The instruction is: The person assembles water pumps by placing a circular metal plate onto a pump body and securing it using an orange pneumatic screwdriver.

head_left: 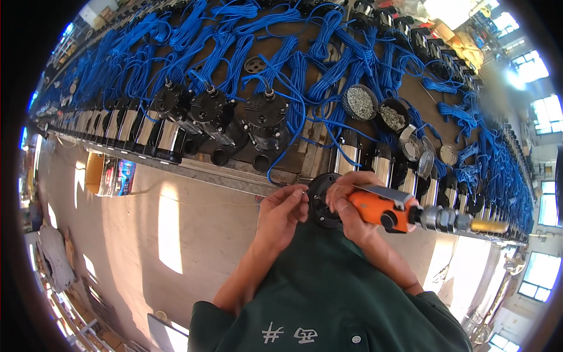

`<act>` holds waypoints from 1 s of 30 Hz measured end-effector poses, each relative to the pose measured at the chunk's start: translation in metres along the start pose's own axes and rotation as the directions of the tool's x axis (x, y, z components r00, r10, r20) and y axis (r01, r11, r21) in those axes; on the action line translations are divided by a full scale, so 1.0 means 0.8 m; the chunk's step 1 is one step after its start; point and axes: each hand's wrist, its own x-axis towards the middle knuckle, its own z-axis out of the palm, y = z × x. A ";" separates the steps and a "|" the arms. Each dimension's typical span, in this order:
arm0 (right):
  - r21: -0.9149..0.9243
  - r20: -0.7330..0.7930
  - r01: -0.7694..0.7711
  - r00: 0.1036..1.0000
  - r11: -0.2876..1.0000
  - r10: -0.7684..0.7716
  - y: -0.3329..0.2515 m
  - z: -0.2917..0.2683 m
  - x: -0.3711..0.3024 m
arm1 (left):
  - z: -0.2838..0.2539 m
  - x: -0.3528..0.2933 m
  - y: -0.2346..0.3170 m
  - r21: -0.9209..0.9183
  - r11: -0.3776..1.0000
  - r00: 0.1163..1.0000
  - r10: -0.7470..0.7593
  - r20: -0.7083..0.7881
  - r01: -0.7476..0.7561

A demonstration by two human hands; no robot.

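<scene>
My right hand (350,205) is wrapped round an orange air tool (375,210) with a brass-coloured hose fitting at its right end. The tool lies sideways in front of my body; its working tip is hidden by my fingers. Just left of it, a round black pump end (318,193) with small bolts shows between my hands at the table's edge. My left hand (282,216) is closed in a pinch beside that pump end. A tiny bright bit shows at its fingertips, too small to name.
Several black pumps (267,114) stand upright on the bench, left of centre. Steel-bodied pumps (171,136) lie along its edge. Blue cable bundles (298,76) cover much of the top. Two bowls of small metal parts (359,102) sit right of centre. A cardboard box (94,173) is below left.
</scene>
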 end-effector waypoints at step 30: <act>0.374 -0.305 0.354 0.920 0.857 -0.247 -0.028 -0.027 0.028 | 0.092 0.023 0.004 0.020 0.990 0.984 -0.138 0.109 0.137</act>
